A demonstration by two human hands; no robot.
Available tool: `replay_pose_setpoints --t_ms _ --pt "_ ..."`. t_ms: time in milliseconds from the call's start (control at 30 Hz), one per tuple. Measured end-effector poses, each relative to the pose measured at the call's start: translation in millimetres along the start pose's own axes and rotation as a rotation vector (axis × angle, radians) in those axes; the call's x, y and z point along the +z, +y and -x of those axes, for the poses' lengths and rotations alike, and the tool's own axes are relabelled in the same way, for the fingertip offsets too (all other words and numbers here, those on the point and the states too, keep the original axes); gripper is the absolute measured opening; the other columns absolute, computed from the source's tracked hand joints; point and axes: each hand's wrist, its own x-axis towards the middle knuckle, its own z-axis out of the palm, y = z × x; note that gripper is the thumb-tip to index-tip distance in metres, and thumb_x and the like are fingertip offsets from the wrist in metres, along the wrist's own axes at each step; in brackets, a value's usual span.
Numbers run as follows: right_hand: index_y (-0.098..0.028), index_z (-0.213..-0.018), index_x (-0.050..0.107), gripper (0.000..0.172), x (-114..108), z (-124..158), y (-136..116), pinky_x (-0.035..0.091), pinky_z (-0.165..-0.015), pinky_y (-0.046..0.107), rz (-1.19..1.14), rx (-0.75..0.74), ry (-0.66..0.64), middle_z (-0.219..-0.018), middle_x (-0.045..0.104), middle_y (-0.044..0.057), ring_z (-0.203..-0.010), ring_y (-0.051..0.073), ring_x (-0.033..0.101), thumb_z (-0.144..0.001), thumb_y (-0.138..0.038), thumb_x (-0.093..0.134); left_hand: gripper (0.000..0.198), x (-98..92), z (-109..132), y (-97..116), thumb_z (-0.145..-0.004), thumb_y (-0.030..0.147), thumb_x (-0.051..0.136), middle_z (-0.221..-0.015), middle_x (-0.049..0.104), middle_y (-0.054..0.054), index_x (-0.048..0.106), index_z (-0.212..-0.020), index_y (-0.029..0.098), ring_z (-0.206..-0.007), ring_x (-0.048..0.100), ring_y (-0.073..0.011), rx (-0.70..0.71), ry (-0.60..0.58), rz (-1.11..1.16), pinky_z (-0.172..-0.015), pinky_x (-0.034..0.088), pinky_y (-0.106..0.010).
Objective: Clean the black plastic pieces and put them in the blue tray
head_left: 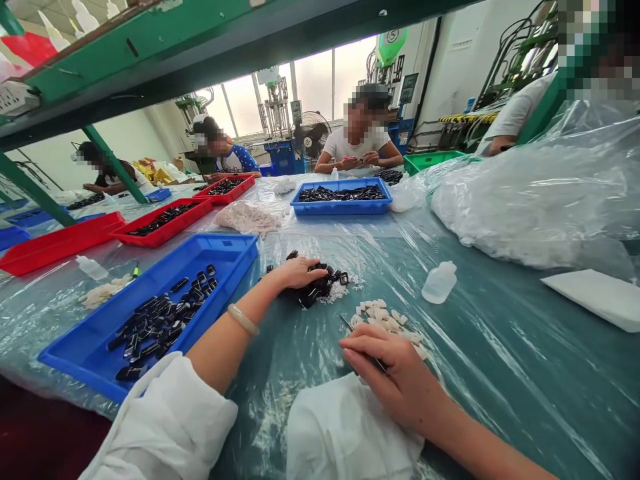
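Note:
My left hand (299, 273), with a pale bangle (243, 320) on the wrist, rests on a pile of small glossy black parts (320, 288). Its fingers lie stretched over the pile, and I see no part gripped in them. Small white bits (336, 292) lie at the pile's right edge. Closed around a thin dark metal tool (346, 323), my right hand (383, 363) is above a white cloth (345, 427). The tool's tip sticks out past the fingers; the rest is mostly hidden. Just beyond that hand lies a heap of small off-white pieces (379, 312).
A blue tray (240, 248) of black parts stands at left. Another blue tray (340, 208) and red trays (187, 230) are farther back. At right are a squeeze bottle (440, 283), white foam (595, 297) and plastic bags (540, 200). A green beam (165, 53) crosses overhead. Several people sit opposite.

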Motion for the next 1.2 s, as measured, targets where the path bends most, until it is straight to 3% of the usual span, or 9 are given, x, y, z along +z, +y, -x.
replay_pose_setpoints --t_ms 200,400,567,700,900,1200 --pt "-0.016 -0.075 0.065 0.023 0.3 1.1 -2.0 0.04 -0.056 0.027 0.018 -0.009 0.009 -0.066 0.056 0.004 -0.061 0.015 0.052 -0.087 -0.017 0.045 0.031 -4.8 26.8 1.2 -0.086 0.032 0.05 -0.116 0.054 -0.008 0.052 -0.113 0.017 -0.099 0.056 -0.0207 -0.031 0.016 -0.005 -0.083 0.048 -0.041" --pt "-0.015 -0.076 0.066 0.024 0.5 -0.1 -1.9 0.041 -0.056 0.027 0.029 -0.023 0.015 -0.065 0.057 0.005 -0.06 0.015 0.053 -0.087 -0.017 0.044 0.032 -11.5 -2.8 -20.0 -0.086 0.032 0.051 -0.115 0.054 -0.008 0.051 -0.114 0.016 -0.097 0.056 -0.0204 -0.238 0.163 -0.069 -0.081 0.048 -0.041" --pt "-0.014 -0.075 0.065 0.025 -3.5 -2.5 -0.2 0.041 -0.054 0.028 0.04 -0.016 0.036 -0.065 0.056 0.005 -0.059 0.015 0.052 -0.087 -0.017 0.044 0.031 0.9 -12.1 -28.8 -0.086 0.031 0.051 -0.114 0.055 -0.008 0.052 -0.113 0.016 -0.096 0.057 -0.0199 -0.342 0.114 -0.073 -0.08 0.049 -0.04" --pt "-0.014 -0.08 0.066 0.023 -8.7 -4.0 3.0 0.042 -0.056 0.029 0.045 0.001 0.068 -0.068 0.058 0.005 -0.061 0.015 0.053 -0.087 -0.019 0.045 0.029 7.1 3.8 -25.9 -0.087 0.031 0.05 -0.115 0.055 -0.008 0.052 -0.112 0.017 -0.096 0.056 -0.0192 -0.37 0.068 -0.071 -0.081 0.049 -0.04" --pt "-0.016 -0.078 0.066 0.022 -10.5 -3.9 4.3 0.042 -0.055 0.029 0.058 0.016 0.067 -0.068 0.059 0.005 -0.061 0.016 0.054 -0.087 -0.02 0.046 0.03 1.3 23.7 -20.0 -0.086 0.031 0.051 -0.115 0.054 -0.008 0.052 -0.113 0.017 -0.096 0.056 -0.0195 -0.37 0.055 -0.027 -0.08 0.049 -0.039" --pt "-0.018 -0.082 0.067 0.019 -9.0 -4.0 3.6 0.047 -0.057 0.031 0.07 0.041 0.079 -0.073 0.062 0.006 -0.063 0.018 0.058 -0.085 -0.022 0.048 0.03 -12.2 40.5 -1.5 -0.086 0.031 0.05 -0.115 0.054 -0.008 0.052 -0.112 0.017 -0.097 0.056 -0.0198 -0.396 0.258 0.259 -0.082 0.048 -0.041"
